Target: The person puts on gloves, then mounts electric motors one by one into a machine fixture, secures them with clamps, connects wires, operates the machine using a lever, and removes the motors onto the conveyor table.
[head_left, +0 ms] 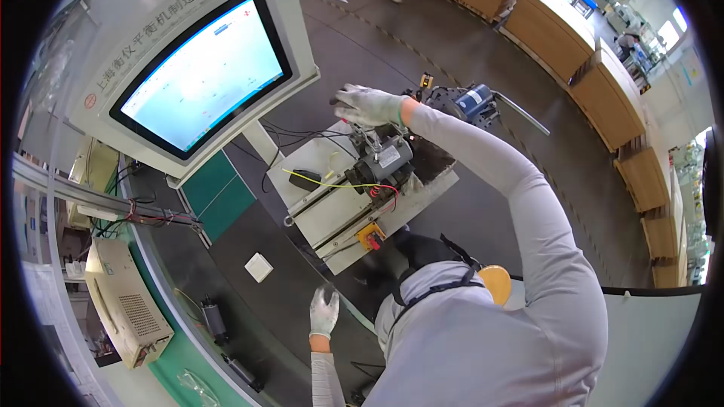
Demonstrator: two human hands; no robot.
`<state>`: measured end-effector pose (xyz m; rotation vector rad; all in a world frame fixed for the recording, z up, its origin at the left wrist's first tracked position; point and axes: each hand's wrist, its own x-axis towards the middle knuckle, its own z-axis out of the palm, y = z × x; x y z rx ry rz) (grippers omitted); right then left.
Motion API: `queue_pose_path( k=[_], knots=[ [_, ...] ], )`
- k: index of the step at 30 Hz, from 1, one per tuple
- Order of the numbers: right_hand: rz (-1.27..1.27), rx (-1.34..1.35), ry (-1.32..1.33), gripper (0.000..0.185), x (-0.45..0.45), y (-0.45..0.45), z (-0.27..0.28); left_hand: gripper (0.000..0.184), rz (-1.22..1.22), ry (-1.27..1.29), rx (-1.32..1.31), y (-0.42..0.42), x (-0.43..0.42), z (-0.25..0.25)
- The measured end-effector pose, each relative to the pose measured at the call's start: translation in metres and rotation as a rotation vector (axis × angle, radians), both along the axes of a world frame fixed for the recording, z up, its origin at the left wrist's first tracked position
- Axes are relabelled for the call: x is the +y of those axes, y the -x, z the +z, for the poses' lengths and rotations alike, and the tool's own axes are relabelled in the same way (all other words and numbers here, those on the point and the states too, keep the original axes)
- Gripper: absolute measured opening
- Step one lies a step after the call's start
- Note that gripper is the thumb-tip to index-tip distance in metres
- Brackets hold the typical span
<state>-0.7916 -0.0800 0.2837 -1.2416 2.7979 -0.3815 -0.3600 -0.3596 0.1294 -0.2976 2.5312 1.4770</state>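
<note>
A gray electric motor [388, 160] with a white label sits on a pale machine bed [317, 218]. A yellow wire [313, 179] and a red wire run from it. My right hand [369, 107], in a white glove with dark fingertips, is stretched over the far end of the motor and its clamp-like fittings. Its fingers point left, and their undersides are hidden. Lower down, my left hand [324, 313], gloved the same way, hangs near the dark mat with fingers extended. I see nothing in it. A yellow switch box [371, 237] with a red button is at the bed's near edge.
A large monitor [204, 75] hangs at upper left. A blue motor [473, 102] and a metal bar stand beyond my right forearm. A beige instrument case [128, 303] and dark cylinders [214, 320] are on the left bench. Stacked brown boards [550, 30] line the right; another person walks behind.
</note>
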Motion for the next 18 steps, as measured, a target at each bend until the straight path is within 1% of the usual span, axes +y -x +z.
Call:
queue_pose_path(
  k=[1, 2, 3, 5, 6, 7, 8, 10, 11, 12, 13, 14, 15, 16, 17, 18],
  knots=[
    [-0.022, 0.034, -0.020, 0.042, -0.007, 0.012, -0.006, 0.026, -0.055, 0.074, 0.039, 0.005, 0.001, 0.001],
    [-0.003, 0.038, -0.021, 0.042, -0.018, 0.025, -0.010, 0.026, -0.036, 0.073, 0.042, 0.007, 0.003, 0.005],
    [0.081, 0.002, -0.275, 0.042, -0.032, 0.043, -0.015, 0.026, -0.013, 0.054, 0.075, 0.011, 0.004, 0.012],
    [0.187, -0.008, -0.508, 0.043, -0.058, 0.068, -0.042, 0.027, 0.036, 0.033, 0.146, 0.019, 0.006, 0.025],
    [0.197, -0.116, -0.527, 0.033, -0.060, 0.084, -0.085, 0.027, 0.059, 0.051, 0.153, 0.015, 0.011, 0.027],
    [0.211, -0.222, -0.545, 0.024, -0.068, 0.097, -0.106, 0.027, 0.108, 0.045, 0.124, 0.006, 0.017, 0.026],
    [0.234, -0.205, -0.522, 0.024, -0.081, 0.104, -0.099, 0.028, 0.154, 0.044, 0.098, -0.004, 0.019, 0.022],
    [0.125, -0.168, -0.420, 0.024, -0.082, 0.093, -0.097, 0.028, 0.185, 0.062, 0.031, -0.044, 0.011, 0.018],
    [0.063, -0.159, -0.387, 0.024, -0.073, 0.081, -0.100, 0.029, 0.237, 0.062, -0.060, -0.065, 0.011, 0.009],
    [0.061, -0.162, -0.392, 0.024, -0.068, 0.074, -0.093, 0.030, 0.288, 0.051, -0.130, -0.073, 0.016, -0.006],
    [0.261, 0.105, -0.315, 0.024, -0.070, 0.063, -0.084, 0.032, 0.338, 0.038, -0.198, -0.080, 0.021, -0.018],
    [0.463, 0.366, -0.229, 0.024, -0.069, 0.045, -0.075, 0.032, 0.339, 0.031, -0.203, -0.094, 0.025, -0.029],
    [0.278, 0.154, 0.067, 0.024, -0.065, 0.009, -0.046, 0.032, 0.408, 0.070, -0.184, -0.118, 0.026, -0.035],
    [0.082, -0.064, 0.360, 0.024, -0.065, -0.037, -0.006, 0.032, 0.477, 0.116, -0.166, -0.142, 0.025, -0.037],
    [0.069, -0.312, 0.532, 0.027, -0.052, -0.081, 0.030, 0.033, 0.530, 0.051, -0.178, -0.161, 0.028, -0.026],
    [0.066, -0.547, 0.700, 0.031, -0.029, -0.114, 0.050, 0.033, 0.588, -0.017, -0.169, -0.168, 0.034, -0.014]
  ],
)
